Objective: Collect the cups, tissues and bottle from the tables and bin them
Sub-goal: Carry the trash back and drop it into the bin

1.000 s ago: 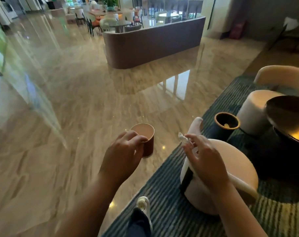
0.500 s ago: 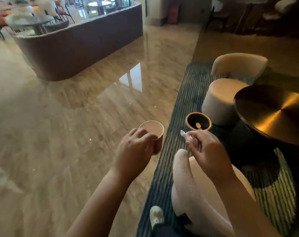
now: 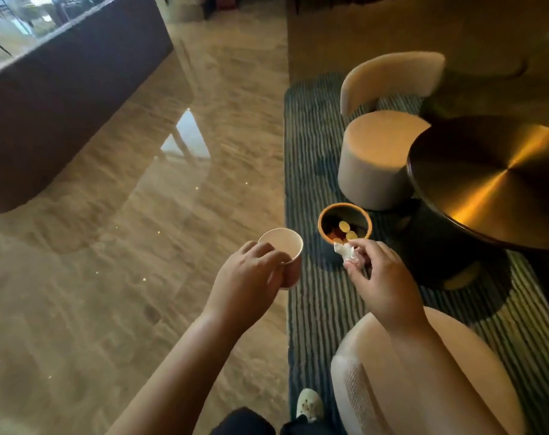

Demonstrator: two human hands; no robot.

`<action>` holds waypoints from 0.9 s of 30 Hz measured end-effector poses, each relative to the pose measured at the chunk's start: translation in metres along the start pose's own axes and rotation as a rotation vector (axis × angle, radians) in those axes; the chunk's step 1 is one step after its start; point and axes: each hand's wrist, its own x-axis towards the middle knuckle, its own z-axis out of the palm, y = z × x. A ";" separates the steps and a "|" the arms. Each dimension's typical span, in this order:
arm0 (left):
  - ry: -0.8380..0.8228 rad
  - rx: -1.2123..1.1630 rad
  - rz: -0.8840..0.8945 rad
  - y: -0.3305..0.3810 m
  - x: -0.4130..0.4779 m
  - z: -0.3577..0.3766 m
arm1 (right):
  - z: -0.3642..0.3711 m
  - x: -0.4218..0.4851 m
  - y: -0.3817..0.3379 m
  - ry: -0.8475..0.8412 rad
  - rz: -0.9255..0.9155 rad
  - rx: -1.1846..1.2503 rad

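Note:
My left hand point(image 3: 246, 277) grips a brown paper cup point(image 3: 284, 249) by its side, held upright over the marble floor; the cup looks empty inside. My right hand point(image 3: 379, 281) pinches a crumpled white tissue point(image 3: 345, 252) just in front of a small round bin point(image 3: 344, 224). The bin has an orange rim and a dark body, stands on the striped carpet and holds some yellow and red rubbish. The tissue hovers at the bin's near edge. No bottle is in view.
A dark round table point(image 3: 492, 180) with a brassy top stands right of the bin. A cream chair point(image 3: 379, 149) sits behind the bin, another cream chair point(image 3: 423, 372) under my right arm. A long dark counter point(image 3: 63, 98) curves across the left. My shoe point(image 3: 309, 405) is below.
I have moved closer to the bin, which now sits right beyond my hands. My right hand with the tissue has reached the bin's near rim; the cup stays in my left hand.

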 end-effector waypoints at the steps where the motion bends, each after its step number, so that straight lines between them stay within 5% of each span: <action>1: -0.009 -0.019 0.018 -0.009 0.015 0.004 | 0.003 0.013 0.002 0.001 0.009 -0.012; 18: -0.397 -0.163 0.313 -0.197 0.299 0.141 | 0.119 0.220 0.071 0.098 0.496 -0.197; 27: -0.590 -0.259 0.162 -0.233 0.391 0.242 | 0.171 0.317 0.156 0.061 0.689 -0.037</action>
